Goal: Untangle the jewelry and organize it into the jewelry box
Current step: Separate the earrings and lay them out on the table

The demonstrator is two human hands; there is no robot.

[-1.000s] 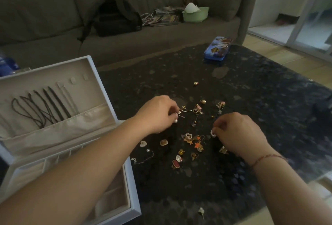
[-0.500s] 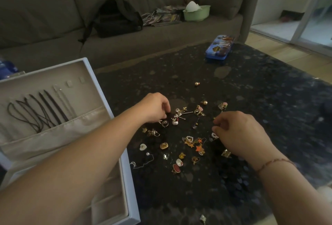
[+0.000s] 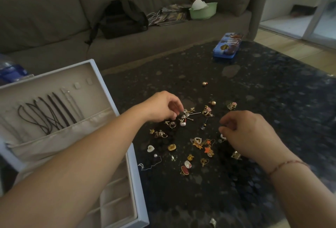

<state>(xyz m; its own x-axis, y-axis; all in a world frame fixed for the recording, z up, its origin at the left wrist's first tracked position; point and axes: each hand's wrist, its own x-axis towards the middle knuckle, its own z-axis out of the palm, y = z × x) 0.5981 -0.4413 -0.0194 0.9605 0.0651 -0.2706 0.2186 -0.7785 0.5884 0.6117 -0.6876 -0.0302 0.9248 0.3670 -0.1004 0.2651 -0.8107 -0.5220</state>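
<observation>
Dark speckled stone makes up the table [image 3: 236,182], and behind it runs a grey sofa [image 3: 54,18] carrying a black backpack [image 3: 121,19], a spread of magazines [image 3: 169,15] and a green bowl [image 3: 203,10]. A blue tin [image 3: 227,45] sits on the table well beyond both hands.

Small jewelry [image 3: 190,136] is scattered between and just below the hands, spread out singly, probably so each piece can be picked off without snagging another. The left hand [image 3: 161,106] has its fingers curled down and its fingertips [image 3: 179,113] pinch at a silvery tangle of pins and charms [image 3: 187,115] just to their right; it seems to be teasing one piece loose. The right hand [image 3: 249,131] hangs over the table with fingers curled; whether it holds something small I cannot tell. A pearl loop [image 3: 223,136] lies just under its fingers.

The jewelry box [image 3: 138,200] stands open beside the left forearm, close enough for a short carry. Its raised lid [image 3: 54,82] already has dark cords [image 3: 45,114] hanging into a pocket, while the tray compartments nearer the elbow look bare where they show.
</observation>
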